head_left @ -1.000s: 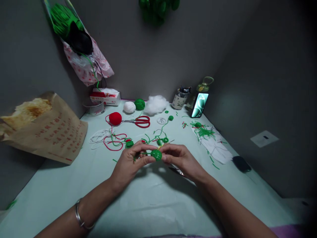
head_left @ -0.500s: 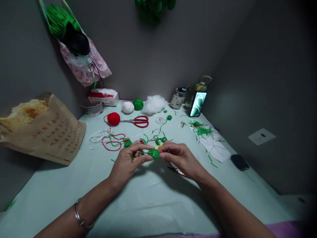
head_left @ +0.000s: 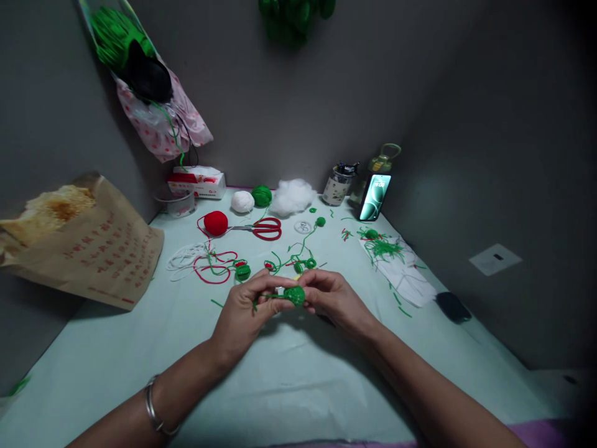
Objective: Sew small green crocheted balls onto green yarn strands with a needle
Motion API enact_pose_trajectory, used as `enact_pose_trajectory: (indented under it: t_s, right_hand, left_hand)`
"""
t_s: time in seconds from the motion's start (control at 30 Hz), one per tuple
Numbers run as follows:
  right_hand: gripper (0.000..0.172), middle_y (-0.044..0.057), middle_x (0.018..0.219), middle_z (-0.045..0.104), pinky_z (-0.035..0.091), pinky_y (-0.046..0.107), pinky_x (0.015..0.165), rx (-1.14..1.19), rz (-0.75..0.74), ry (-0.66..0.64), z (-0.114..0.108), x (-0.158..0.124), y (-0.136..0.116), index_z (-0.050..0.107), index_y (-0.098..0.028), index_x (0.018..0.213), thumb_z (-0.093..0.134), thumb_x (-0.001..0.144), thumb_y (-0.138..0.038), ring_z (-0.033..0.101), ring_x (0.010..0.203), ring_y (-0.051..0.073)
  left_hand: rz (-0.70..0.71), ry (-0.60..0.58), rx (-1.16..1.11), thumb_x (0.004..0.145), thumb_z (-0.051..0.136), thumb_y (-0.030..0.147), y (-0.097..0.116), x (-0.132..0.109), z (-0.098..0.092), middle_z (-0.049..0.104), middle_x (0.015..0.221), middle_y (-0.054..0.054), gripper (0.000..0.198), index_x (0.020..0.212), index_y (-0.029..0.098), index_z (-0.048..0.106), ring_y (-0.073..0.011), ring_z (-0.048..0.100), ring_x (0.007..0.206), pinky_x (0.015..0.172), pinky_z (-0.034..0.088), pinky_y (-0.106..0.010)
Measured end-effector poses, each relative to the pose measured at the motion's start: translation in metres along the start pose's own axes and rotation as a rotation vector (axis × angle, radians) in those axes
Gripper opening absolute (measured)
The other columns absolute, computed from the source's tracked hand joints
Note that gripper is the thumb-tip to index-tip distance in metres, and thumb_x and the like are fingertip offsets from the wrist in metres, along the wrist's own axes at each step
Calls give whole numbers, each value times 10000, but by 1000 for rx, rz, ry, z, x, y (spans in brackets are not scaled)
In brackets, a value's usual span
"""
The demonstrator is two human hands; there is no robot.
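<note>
A small green crocheted piece (head_left: 295,295) is held above the table between my two hands. My left hand (head_left: 249,305) pinches its left side between thumb and fingers, and a green yarn tail runs back across those fingers. At the right edge of the piece, the thumb and fingertips of my right hand (head_left: 333,298) are pressed together; whether a tool is in them is hidden. Just beyond my hands lie small green crocheted pieces, one being a green ball with a red and white edge (head_left: 242,272).
Behind are red-handled scissors (head_left: 267,229), a red yarn ball (head_left: 215,223), white yarn (head_left: 242,201), green yarn (head_left: 262,196) and white stuffing (head_left: 293,198). A lit phone (head_left: 374,197) leans at right near yarn scraps (head_left: 385,249). A paper bag with bread (head_left: 107,249) stands left.
The green piece has turned slightly and sits a little lower and to the right. My right hand's fingers have closed in nearer to its edge.
</note>
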State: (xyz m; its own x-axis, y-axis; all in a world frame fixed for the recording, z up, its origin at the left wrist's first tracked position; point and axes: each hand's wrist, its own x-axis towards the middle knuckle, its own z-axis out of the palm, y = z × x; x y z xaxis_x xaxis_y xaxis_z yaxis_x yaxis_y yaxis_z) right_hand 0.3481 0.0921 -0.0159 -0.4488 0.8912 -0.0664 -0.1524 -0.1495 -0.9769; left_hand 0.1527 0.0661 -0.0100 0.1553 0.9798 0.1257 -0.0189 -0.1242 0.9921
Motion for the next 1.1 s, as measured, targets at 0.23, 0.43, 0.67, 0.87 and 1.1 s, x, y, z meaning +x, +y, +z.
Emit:
enact_pose_trajectory:
  t_s: [0.23,0.43,0.67,0.87,1.1]
  right_hand:
    - [222,-14,698,579,390,233,584,-115,-47,30,3,-5,-12,680,-161,825,765,812,-366,502,588,89]
    - [202,2,752,563,389,249,628,-301,-133,5,-2,-3,-18,725,-167,810,747,824,-367,495,669,111]
    - [159,-9,764,558,338,244,611,-281,-71,-16,-6,-4,-16,754,-186,868,742,831,-340,456,661,100]
    - [144,-1,791,561,339,253,651,-292,-108,-41,-10,-3,-14,790,-209,929,718,856,-310,460,712,112]
    - [148,1,780,544,346,249,649,-260,-135,-82,-11,-1,-14,803,-239,972,711,864,-282,461,711,109]
  left_hand:
    - [3,3,19,747,793,245,-1,0,0,520,733,16,173,909,302,815,-128,399,622,609,325,-295]
    - [-78,11,-42,764,780,296,-2,3,-1,637,859,-23,192,950,250,795,-157,494,721,620,348,-292]
    - [-103,14,-57,765,777,312,0,4,-1,664,875,-23,184,936,247,791,-163,532,767,657,365,-297]
    - [-135,23,-80,750,787,304,1,3,-1,665,856,-13,193,937,258,790,-151,518,732,669,360,-305]
    - [-97,22,-76,749,785,289,2,3,-2,655,840,-3,189,935,255,792,-139,509,740,669,357,-288]
